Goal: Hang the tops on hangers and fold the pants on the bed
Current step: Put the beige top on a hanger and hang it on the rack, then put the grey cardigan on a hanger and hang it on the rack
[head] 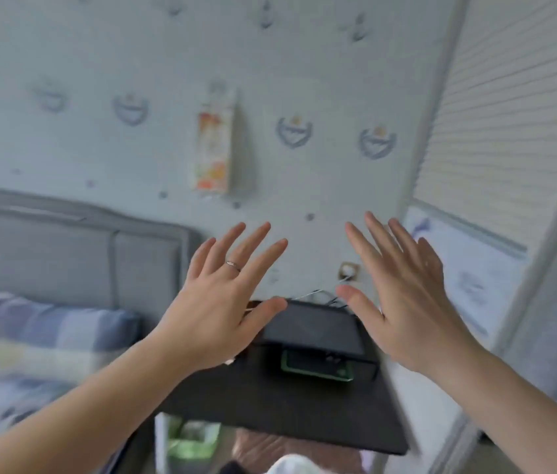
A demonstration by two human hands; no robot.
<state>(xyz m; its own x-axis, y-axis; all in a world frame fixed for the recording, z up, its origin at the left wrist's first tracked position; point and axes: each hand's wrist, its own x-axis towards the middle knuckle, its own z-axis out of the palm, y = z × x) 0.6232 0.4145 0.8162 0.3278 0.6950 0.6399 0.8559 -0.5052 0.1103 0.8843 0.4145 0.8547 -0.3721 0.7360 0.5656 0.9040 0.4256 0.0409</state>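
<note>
Both of my hands are raised in front of me with fingers spread, backs toward the camera. My left hand (217, 295) wears a ring and holds nothing. My right hand (403, 295) is also spread and holds nothing. They hover above a dark bedside table (270, 405). The bed (13, 388) lies at the lower left with a plaid blue pillow (61, 333) against a grey padded headboard (64, 254). No tops, pants or hangers are in view. The picture is blurred.
A dark box (318, 326) and a green-edged device (318, 366) sit on the bedside table, with cables behind. A paper calendar (213, 145) hangs on the patterned wall. A louvred door (516, 114) stands at the right. A white object (290, 465) shows at the bottom edge.
</note>
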